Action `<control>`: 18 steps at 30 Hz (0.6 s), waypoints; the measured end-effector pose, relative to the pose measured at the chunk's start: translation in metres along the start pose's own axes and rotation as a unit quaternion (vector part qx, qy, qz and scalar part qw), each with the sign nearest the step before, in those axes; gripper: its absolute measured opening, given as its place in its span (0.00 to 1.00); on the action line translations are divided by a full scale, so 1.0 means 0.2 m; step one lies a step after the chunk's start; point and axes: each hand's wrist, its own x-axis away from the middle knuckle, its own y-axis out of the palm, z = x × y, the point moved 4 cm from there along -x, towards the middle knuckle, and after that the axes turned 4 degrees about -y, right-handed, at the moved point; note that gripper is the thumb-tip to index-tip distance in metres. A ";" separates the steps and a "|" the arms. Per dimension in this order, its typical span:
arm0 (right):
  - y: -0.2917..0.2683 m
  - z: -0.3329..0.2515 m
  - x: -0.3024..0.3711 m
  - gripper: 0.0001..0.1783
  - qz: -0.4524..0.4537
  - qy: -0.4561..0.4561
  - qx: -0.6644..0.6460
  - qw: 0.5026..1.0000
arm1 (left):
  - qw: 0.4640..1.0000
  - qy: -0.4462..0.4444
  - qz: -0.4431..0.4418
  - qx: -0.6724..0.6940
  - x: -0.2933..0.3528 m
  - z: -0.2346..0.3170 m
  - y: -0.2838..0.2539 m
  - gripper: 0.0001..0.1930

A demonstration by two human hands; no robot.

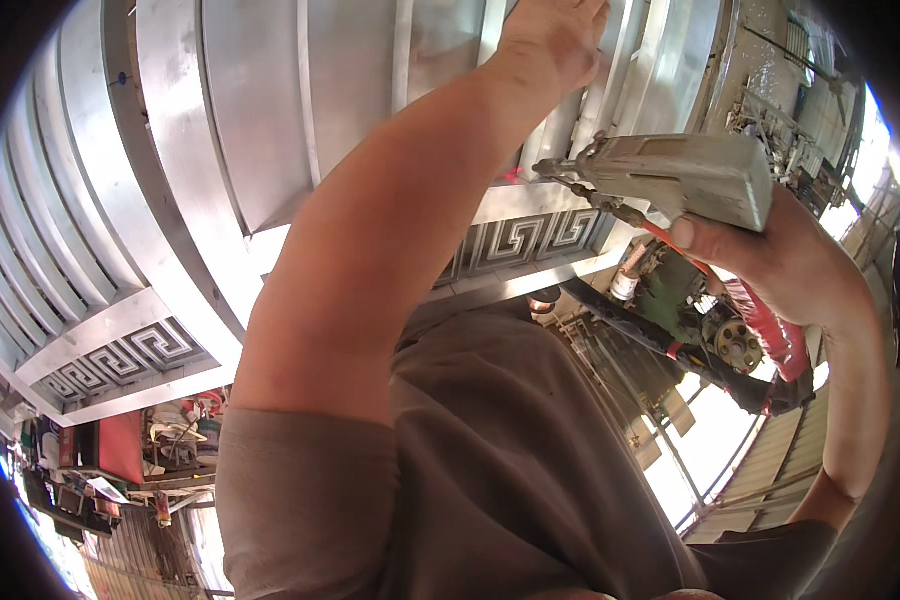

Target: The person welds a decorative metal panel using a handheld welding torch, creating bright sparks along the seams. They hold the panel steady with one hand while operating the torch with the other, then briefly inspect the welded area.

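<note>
My left hand (555,40) is at the top, over a silvery metal panel (350,90) with raised upright slats. Its fingers look stretched out and hold nothing I can see; the upper edge cuts off the tips. My right hand (800,260) is closed around a grey, box-shaped hand tool (685,175), thumb along its underside. The tool's narrow dark front points left toward the panel, close to my left forearm. An orange cord (658,232) runs beneath it. The panel's near end has a cut-out key-pattern band (515,240).
A second slatted metal panel (60,220) with the same pattern stands at the left. Beyond it are a cluttered workbench (180,450) and a red box (120,445). At the right are a red sleeve (770,325), a round pulley-like wheel (738,345) and a black tube (620,320).
</note>
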 end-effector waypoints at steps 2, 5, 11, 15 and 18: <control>0.05 -0.04 -0.05 0.27 0.036 -0.046 0.038 0.998 | 1.000 0.004 -0.007 0.009 0.01 0.00 -0.01 0.41; 0.06 -0.07 -0.12 0.25 -0.005 -0.033 0.075 0.997 | 1.000 0.011 -0.023 0.015 0.03 0.00 -0.02 0.41; 0.08 -0.09 -0.19 0.24 -0.022 -0.011 0.133 0.991 | 0.999 -0.007 0.015 0.046 0.02 -0.01 -0.02 0.38; 0.09 -0.12 -0.20 0.24 -0.022 -0.020 0.145 0.989 | 0.999 0.001 0.015 0.042 0.00 0.00 0.01 0.38; 0.09 -0.13 -0.19 0.23 -0.021 -0.015 0.144 0.989 | 0.999 -0.002 0.009 0.045 0.00 0.01 0.02 0.37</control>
